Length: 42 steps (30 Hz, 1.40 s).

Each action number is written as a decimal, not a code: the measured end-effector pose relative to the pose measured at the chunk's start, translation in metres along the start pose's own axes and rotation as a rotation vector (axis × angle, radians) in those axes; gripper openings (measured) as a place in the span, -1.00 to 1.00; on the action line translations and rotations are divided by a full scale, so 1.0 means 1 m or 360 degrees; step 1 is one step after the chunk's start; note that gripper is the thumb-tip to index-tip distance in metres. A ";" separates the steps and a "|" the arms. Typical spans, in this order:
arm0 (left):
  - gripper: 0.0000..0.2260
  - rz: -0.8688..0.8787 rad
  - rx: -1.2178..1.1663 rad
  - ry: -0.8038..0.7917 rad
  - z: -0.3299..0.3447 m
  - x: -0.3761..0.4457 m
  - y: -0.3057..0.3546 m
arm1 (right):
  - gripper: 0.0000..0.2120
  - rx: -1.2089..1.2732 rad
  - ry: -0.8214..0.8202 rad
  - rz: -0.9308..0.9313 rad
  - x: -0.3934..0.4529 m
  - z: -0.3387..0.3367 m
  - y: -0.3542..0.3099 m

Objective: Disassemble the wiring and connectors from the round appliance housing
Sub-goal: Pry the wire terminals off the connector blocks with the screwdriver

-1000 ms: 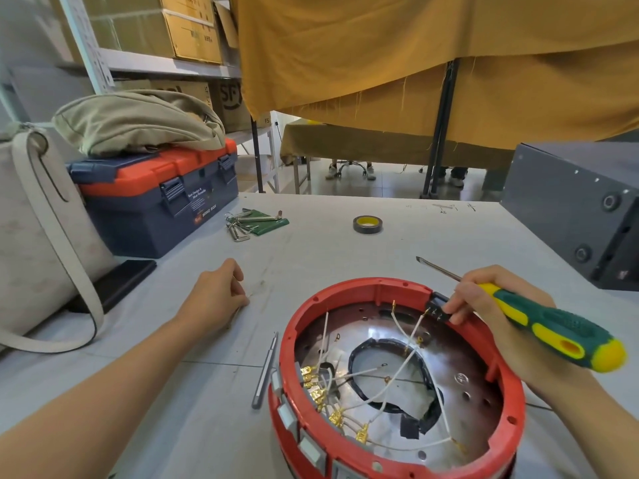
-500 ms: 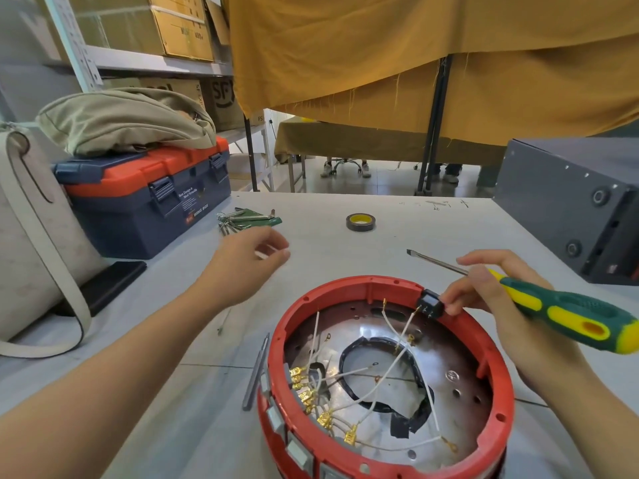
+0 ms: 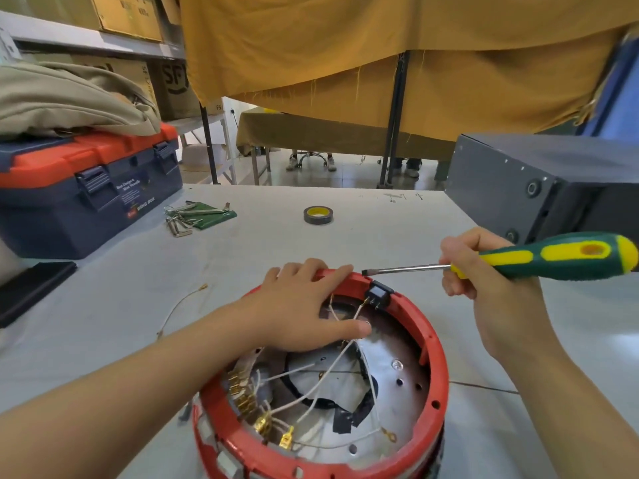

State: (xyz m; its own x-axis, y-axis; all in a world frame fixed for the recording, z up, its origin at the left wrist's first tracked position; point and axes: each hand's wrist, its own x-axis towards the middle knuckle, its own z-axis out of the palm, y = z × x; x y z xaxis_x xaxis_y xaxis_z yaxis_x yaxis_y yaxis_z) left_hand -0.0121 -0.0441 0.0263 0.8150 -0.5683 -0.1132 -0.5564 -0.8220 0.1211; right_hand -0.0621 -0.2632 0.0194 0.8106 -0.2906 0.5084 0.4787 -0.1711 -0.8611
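Half a second ago the left hand (image 3: 304, 305) hung in the air above the table; now it lies across the far rim of the round red plastic appliance housing (image 3: 434, 371), fingers spread and nearly straight over the edge, thumb reaching inside toward the white wires (image 3: 332, 368). One small black rectangular connector (image 3: 378, 294) that the right hand's fingers were touching now sits alone on the rim, just beside the left fingertips.

Right hand (image 3: 491, 288) has drawn back and grips one green-and-yellow-handled flat screwdriver (image 3: 553, 257), fingers curled round the front of the handle, the metal blade pointing left with its tip just above the rim and near the connector.

Housing stands on the near part of the grey table (image 3: 242, 264), open side up, showing a silvery metal plate, several white wires and a row of brass spade terminals (image 3: 245, 399) along its left inner wall; their exact count cannot be told.

On the table lie one loose thin wire (image 3: 179, 305), one roll of black tape (image 3: 318, 215), one bunch of hex keys (image 3: 193, 216), one blue-and-orange toolbox (image 3: 86, 188) and one grey metal box (image 3: 539, 181).
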 end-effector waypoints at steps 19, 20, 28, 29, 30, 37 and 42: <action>-0.26 0.0179 -0.0115 0.0313 0.017 0.011 -0.010 | -0.74 -0.0095 -0.0334 -0.0070 0.025 0.003 -0.025; -0.26 0.0179 -0.0115 0.0318 0.017 0.011 -0.010 | -0.75 -0.0116 -0.0356 -0.0068 0.027 0.005 -0.027; -0.28 0.0173 -0.0112 0.0331 0.017 0.011 -0.009 | -0.73 -0.0218 -0.0566 -0.0012 0.043 0.016 -0.037; -0.28 0.0170 -0.0112 0.0329 0.017 0.011 -0.010 | -0.73 -0.0231 -0.0585 0.0003 0.045 0.017 -0.037; -0.28 0.0167 -0.0113 0.0324 0.017 0.011 -0.010 | -0.73 -0.0240 -0.0603 0.0016 0.046 0.018 -0.036; -0.28 0.0163 -0.0123 0.0316 0.016 0.010 -0.009 | -0.75 -0.0345 -0.0745 -0.0027 0.053 0.022 -0.039; -0.30 0.0161 -0.0115 0.0329 0.017 0.010 -0.009 | -0.77 -0.0471 -0.0895 -0.0095 0.051 0.025 -0.045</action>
State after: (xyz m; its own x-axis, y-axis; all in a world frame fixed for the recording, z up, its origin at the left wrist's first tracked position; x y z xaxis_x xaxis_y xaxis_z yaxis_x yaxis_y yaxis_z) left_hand -0.0016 -0.0436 0.0074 0.7755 -0.6223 0.1063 -0.6301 -0.7523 0.1924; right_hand -0.0341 -0.2470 0.0844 0.8771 0.2521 0.4088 0.4802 -0.4478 -0.7542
